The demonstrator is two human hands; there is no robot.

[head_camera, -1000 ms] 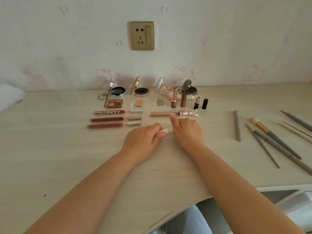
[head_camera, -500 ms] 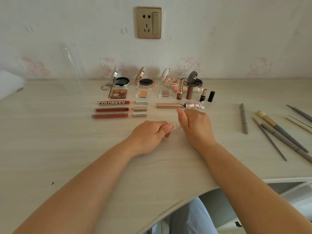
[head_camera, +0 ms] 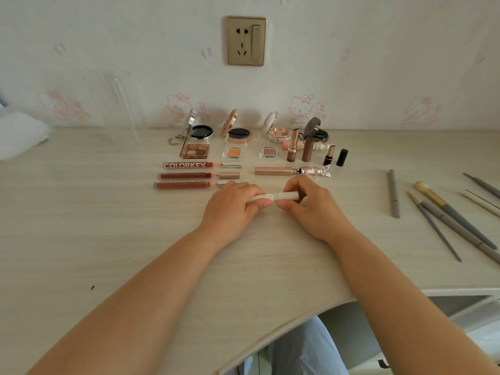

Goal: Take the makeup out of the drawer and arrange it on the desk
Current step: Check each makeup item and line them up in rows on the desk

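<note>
Both hands clamped on one slim white tube [head_camera: 281, 196], held level just above the desk [head_camera: 108, 239]: left hand [head_camera: 232, 204] curled round the tube's left half, right hand [head_camera: 311, 204] pinching the right half between thumb and fingertips, thumbs nearly meeting at the seam in the middle (whether the cap is loose or seated cannot be told).

Directly behind the grip, lying flat: a rose-gold tube with a silver butterfly cap [head_camera: 292, 171]. Behind and left of the grip, three red lip glosses stacked in a row, the farthest printed COLORKEY [head_camera: 186, 165], the nearest one [head_camera: 184, 185] with its silver cap just beside the left knuckles.

Farther back still, toward the wall: an eyeshadow palette [head_camera: 195, 151], two small single-pan shadows [head_camera: 232, 152], three open compacts [head_camera: 236, 131] with lids raised, and to their right a cluster of upright lipsticks [head_camera: 293, 147].

Well off to the right of the grip: a grey pencil [head_camera: 393, 193] lying lengthwise, then a fan of makeup brushes [head_camera: 454, 215] angled across the desk.

High on the wall, above the grip: a gold socket plate [head_camera: 246, 41].

Below the right forearm, past the desk edge: an open drawer [head_camera: 460, 307].
</note>
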